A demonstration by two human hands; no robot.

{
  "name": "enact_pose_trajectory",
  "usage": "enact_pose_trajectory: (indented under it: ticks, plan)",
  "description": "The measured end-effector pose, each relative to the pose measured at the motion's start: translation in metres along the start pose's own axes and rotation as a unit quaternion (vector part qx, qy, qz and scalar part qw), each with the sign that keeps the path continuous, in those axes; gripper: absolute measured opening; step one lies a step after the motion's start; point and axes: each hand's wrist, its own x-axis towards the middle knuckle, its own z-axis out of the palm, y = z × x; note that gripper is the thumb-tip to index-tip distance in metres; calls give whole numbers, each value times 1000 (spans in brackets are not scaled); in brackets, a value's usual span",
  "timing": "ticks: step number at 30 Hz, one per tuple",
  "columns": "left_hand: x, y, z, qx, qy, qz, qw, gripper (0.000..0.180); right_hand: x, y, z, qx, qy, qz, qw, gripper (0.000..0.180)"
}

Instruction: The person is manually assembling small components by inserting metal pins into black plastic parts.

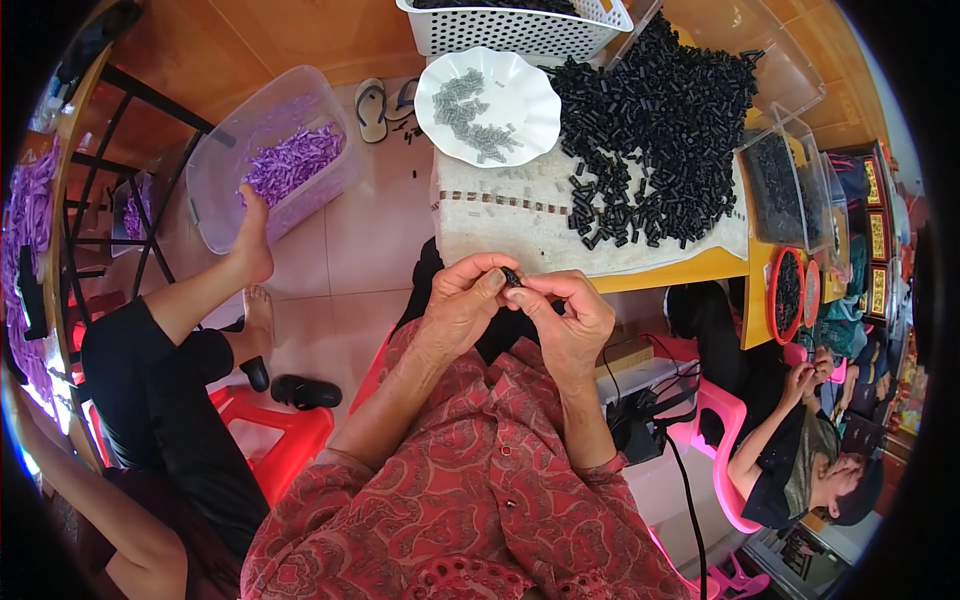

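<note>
A small dark piece is pinched between my two hands, just off the near edge of the table. The thumb and fingertips of my left hand grip it from one side. My right hand closes its thumb and forefinger on the other side. Beyond them a big heap of small black tube-shaped pieces spreads over a white cloth. To its left stands a white plate with a wavy rim, bearing small clear pieces. My fingers partly hide the held piece.
A white perforated basket sits behind the plate. Clear bins and a red-rimmed bowl flank the heap. Left, a clear tub holds purple pieces, beside a person's bare foot. Another person works at right.
</note>
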Motion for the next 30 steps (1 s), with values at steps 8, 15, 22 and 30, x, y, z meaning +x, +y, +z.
enact_pose_trajectory:
  ticks: [8,15,22,30]
  plan:
    - [1,6,3,-16,-20,-34,999,22,4,-1,-4,23,-21,0,1000,24]
    - [0,3,6,-11,6,-24,1000,24,7,0,-6,-23,-51,-28,998,32]
    - [0,1,5,-22,14,-7,1000,32,13,-4,-7,-66,-97,-66,991,39]
    - [0,2,-1,-27,8,-19,999,33,17,-6,-7,-81,-115,-80,987,41]
